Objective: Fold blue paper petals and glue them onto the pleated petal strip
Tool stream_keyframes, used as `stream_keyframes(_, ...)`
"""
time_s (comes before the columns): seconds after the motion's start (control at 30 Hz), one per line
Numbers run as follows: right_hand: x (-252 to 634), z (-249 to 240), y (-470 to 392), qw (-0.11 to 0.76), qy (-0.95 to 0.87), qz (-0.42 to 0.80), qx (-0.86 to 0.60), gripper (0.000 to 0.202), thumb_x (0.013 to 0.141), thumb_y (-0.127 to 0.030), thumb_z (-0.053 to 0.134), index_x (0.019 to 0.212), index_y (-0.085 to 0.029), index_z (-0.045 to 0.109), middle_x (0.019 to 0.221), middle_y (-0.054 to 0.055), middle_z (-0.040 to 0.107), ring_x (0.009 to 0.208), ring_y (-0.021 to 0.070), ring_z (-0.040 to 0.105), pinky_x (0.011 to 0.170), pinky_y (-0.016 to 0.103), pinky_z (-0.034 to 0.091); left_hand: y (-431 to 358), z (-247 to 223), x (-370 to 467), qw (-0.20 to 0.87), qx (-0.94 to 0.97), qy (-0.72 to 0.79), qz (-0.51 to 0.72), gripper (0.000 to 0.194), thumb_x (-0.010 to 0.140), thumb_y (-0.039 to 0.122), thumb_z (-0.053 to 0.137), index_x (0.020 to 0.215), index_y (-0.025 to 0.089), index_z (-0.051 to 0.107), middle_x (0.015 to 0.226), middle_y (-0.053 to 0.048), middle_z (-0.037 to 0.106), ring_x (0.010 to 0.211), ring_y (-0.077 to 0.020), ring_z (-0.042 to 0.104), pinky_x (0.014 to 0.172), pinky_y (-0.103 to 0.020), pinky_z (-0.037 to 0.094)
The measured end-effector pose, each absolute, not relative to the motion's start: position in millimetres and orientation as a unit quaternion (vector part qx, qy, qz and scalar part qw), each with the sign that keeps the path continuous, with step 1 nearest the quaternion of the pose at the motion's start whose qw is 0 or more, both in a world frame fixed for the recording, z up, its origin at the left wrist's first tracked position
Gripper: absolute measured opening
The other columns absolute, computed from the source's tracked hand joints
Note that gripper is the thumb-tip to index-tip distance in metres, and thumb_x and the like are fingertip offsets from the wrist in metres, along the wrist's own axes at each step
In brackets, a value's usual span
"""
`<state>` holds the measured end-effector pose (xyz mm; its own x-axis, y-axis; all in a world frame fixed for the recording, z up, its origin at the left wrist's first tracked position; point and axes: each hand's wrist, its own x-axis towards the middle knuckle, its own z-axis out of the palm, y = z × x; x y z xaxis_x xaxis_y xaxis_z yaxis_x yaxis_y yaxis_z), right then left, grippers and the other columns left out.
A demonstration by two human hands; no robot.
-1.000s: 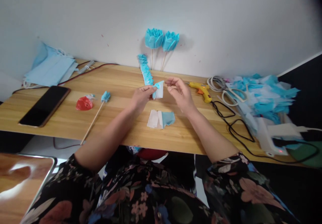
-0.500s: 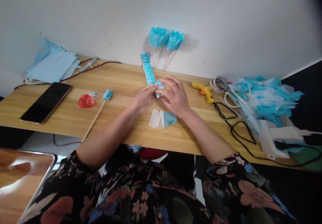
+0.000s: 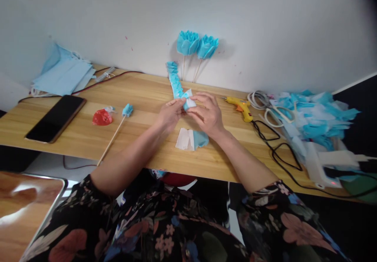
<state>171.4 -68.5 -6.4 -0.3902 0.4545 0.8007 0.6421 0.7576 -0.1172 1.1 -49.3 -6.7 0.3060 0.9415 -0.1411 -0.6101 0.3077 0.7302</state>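
Note:
Between my two hands is a small piece of blue and white fabric (image 3: pixel 189 100). My left hand (image 3: pixel 171 114) pinches its left side with thumb and fingers. On the right side, my right hand (image 3: pixel 208 114) holds it with curled fingers. A pleated blue strip (image 3: pixel 174 80) lies just behind the fabric. Nearer the table's front edge lie a white piece (image 3: pixel 185 139) and a blue piece (image 3: pixel 200 139) of fabric, side by side. To the left, a stick with a small blue bud (image 3: pixel 127 110) rests on the table.
Two blue fabric flowers (image 3: pixel 188 43) on sticks lean against the wall. At left are a phone (image 3: pixel 55 118), masks (image 3: pixel 63 75) and a red wrapper (image 3: pixel 102 117). At right are a yellow glue gun (image 3: pixel 241 108), scissors (image 3: pixel 281 114), cables, a power strip (image 3: pixel 319 167) and blue scraps (image 3: pixel 324 116).
The fabric between my hands has turned, and more of its white part shows above my fingers. My right fingers have shifted slightly. The whole view has moved a little.

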Motion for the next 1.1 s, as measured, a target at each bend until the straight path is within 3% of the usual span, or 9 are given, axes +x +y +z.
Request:
stream_keyframes(0.2,181.2,-2.7,-70.9,0.406,-0.837,-0.090,-0.354,0.042,0.091,-0.019,0.060,0.129,-0.035,0.060,0.139,0.004,0.063,0.133,0.0309,0.057,0.112,0.061,0.045,-49.5,-5.2,-2.5,0.745,0.293,0.294,0.522,0.015,0.091,0.021,0.073,0.077,0.015,0.071,0.079,-0.002,0.073,0.074,-0.0115,0.067,0.085,-0.029,0.053)
stream_keyframes(0.3,180.6,-3.1,-69.3,0.387,-0.849,-0.102,-0.345,0.049,0.090,-0.013,0.057,0.134,-0.035,0.057,0.144,0.004,0.060,0.139,0.0301,0.052,0.115,0.060,0.044,-51.1,-4.5,-1.5,0.742,0.298,0.293,0.524,0.014,0.091,0.021,0.073,0.078,0.016,0.071,0.079,0.000,0.073,0.072,-0.0103,0.065,0.087,-0.028,0.053)
stream_keyframes(0.63,171.6,-4.8,-66.1,0.409,-0.819,-0.028,-0.400,0.011,0.096,-0.026,0.062,0.094,-0.033,0.071,0.127,0.001,0.069,0.131,0.0296,0.057,0.112,0.058,0.046,-52.3,-6.5,3.5,0.754,0.297,0.299,0.504,0.014,0.088,0.019,0.075,0.076,0.015,0.069,0.076,0.000,0.070,0.071,-0.0101,0.063,0.080,-0.027,0.048)
stream_keyframes(1.1,166.3,-8.5,-74.4,0.510,-0.724,0.071,-0.459,0.007,0.093,-0.029,0.066,0.087,-0.026,0.069,0.114,0.005,0.072,0.114,0.0247,0.066,0.104,0.050,0.050,-55.0,-2.7,4.2,0.757,0.304,0.300,0.494,0.012,0.083,0.021,0.080,0.076,0.014,0.072,0.077,-0.003,0.075,0.073,-0.0129,0.069,0.085,-0.030,0.051)
